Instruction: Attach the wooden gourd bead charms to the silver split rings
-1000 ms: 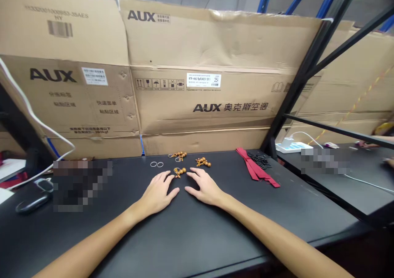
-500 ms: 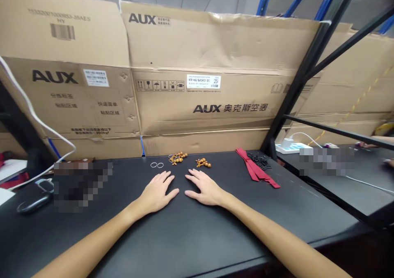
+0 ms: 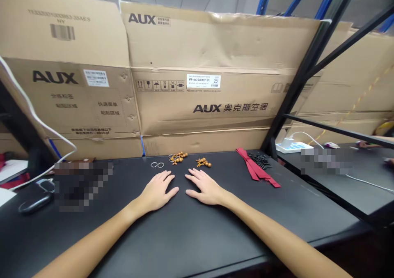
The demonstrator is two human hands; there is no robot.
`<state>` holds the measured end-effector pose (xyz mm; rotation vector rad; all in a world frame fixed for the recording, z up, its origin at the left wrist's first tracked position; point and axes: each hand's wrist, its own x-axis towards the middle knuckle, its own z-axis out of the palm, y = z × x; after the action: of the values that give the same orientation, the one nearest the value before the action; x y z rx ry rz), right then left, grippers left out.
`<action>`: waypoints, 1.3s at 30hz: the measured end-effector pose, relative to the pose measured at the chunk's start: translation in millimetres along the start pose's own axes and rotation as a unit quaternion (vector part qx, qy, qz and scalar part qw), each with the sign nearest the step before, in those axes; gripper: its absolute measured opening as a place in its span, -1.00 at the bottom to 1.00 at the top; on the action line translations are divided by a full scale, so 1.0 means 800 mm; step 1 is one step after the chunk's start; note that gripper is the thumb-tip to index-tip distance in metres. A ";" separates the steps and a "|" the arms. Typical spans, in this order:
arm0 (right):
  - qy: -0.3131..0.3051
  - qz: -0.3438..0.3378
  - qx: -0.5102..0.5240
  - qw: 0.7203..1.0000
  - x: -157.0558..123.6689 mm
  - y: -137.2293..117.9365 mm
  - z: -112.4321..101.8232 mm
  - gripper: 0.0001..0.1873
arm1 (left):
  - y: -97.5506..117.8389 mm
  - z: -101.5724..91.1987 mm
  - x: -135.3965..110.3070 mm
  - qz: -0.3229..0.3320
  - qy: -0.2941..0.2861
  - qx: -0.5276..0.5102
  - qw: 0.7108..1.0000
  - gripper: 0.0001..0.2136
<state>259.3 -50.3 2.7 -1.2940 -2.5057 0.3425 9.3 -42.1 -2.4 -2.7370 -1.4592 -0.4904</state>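
My left hand (image 3: 157, 191) lies flat on the black table (image 3: 191, 233), palm down, fingers stretched out, holding nothing. My right hand (image 3: 203, 187) lies flat beside it in the same way, a small gap between the thumbs. Just beyond my fingertips sit two small metal rings (image 3: 156, 164), a cluster of wooden gourd beads (image 3: 177, 157) and a second smaller cluster (image 3: 203, 162). Neither hand touches them.
Red ribbon strips (image 3: 257, 172) and a pile of black rings (image 3: 261, 160) lie at the right rear. AUX cardboard boxes (image 3: 200, 76) wall off the back. A black frame post (image 3: 295, 89) stands at the right; a power strip (image 3: 289, 146) lies behind it. A dark object (image 3: 30, 206) lies far left.
One gourd bead piece that lay between my fingertips a second ago is gone from there; the left bead cluster looks fuller. Both hands stay flat, almost unmoved.
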 end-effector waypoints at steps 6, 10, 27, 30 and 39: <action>0.011 -0.007 -0.006 1.000 0.001 0.005 0.002 -0.31 | -0.007 -0.003 0.003 0.025 0.011 -0.014 1.000 -0.53; 0.072 0.004 -0.031 0.997 0.004 0.015 0.002 -0.39 | -0.019 0.000 0.009 0.011 0.034 0.001 0.999 -0.52; 0.166 0.148 -0.100 0.970 0.009 0.050 -0.006 -0.72 | 0.004 -0.016 -0.003 0.086 0.024 -0.068 0.994 -0.69; 0.171 0.114 -0.071 0.976 0.008 0.039 -0.005 -0.78 | 0.017 -0.018 -0.009 0.112 0.015 -0.096 0.989 -0.71; 0.163 0.027 -0.003 0.986 0.004 0.020 -0.005 -0.73 | 0.025 -0.024 -0.012 0.136 0.000 -0.133 0.982 -0.71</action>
<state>270.7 -38.3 1.1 -1.3029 -2.2025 0.1226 15.3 -64.1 15.8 -3.0737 -1.0613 -0.7206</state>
